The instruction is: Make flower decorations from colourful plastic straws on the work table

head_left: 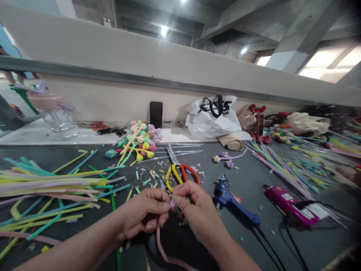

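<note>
My left hand (148,212) and my right hand (194,207) meet at the front middle of the dark table, fingertips pinched together. Between them is a small pinkish flower piece (172,203), mostly covered by the fingers. A pink fuzzy stem (161,246) hangs below my left hand and curves towards the right; whether it joins the small piece is hidden. Just beyond the fingertips lie scissors (172,155) with red and yellow handles. Short cut bits of fuzzy stem (153,174) are scattered around them. To the right of my right hand rests a blue glue gun (235,205) with a cord.
Loose coloured fuzzy stems (53,184) cover the left side. Behind are a bunch of fuzzy flowers (138,141), a black phone (156,114), a white bag (213,122) and a clear bottle (60,122). A magenta corded device (293,205) and more stems (282,165) lie right.
</note>
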### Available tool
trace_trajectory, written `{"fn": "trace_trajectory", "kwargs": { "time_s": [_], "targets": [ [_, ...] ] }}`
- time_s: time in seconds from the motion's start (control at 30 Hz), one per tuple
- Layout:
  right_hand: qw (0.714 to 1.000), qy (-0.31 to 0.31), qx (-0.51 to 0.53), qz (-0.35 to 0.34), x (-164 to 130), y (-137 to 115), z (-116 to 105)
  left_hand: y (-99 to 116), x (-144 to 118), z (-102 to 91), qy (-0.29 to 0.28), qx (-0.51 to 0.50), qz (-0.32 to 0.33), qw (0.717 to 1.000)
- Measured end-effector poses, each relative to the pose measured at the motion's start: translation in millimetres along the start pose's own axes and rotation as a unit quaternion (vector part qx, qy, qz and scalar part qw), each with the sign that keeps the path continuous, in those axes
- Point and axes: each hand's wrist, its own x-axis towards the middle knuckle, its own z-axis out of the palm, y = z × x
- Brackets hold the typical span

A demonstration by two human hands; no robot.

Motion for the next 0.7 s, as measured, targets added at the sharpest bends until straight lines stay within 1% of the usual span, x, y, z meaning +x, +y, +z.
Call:
{"fn": "trace_trajectory", "kwargs": {
  "time_s": [0.07,0.17,0.3,0.43,0.57,0.63,0.7],
  "targets": [
    [0.999,0.014,-0.030,-0.008,1.1,0.5,-0.2,-1.4,0.7,4.2,0.020,0.024,0.026,0.999],
    [0.996,0.030,-0.079,-0.008,2.7,1.0,-0.1,-4.1,2.3,11.0,0.068,0.091,0.067,0.991],
    [0.995,0.034,-0.091,-0.010,2.7,2.1,2.0,-8.9,4.2,14.1,0.116,0.165,0.096,0.975],
    [0.998,0.021,-0.066,0.007,2.4,1.5,1.9,-10.2,4.3,13.3,0.125,0.180,0.102,0.970],
    [0.999,-0.025,0.002,0.048,3.7,-1.6,-2.0,-5.8,2.3,14.8,0.119,0.174,0.086,0.974],
    [0.997,-0.032,0.051,0.038,5.4,-1.4,-4.6,-3.4,1.5,15.9,0.118,0.172,0.080,0.975],
    [0.997,-0.025,0.068,0.023,7.2,0.1,-7.2,-1.9,1.2,16.4,0.117,0.175,0.071,0.975]
  ]
}}
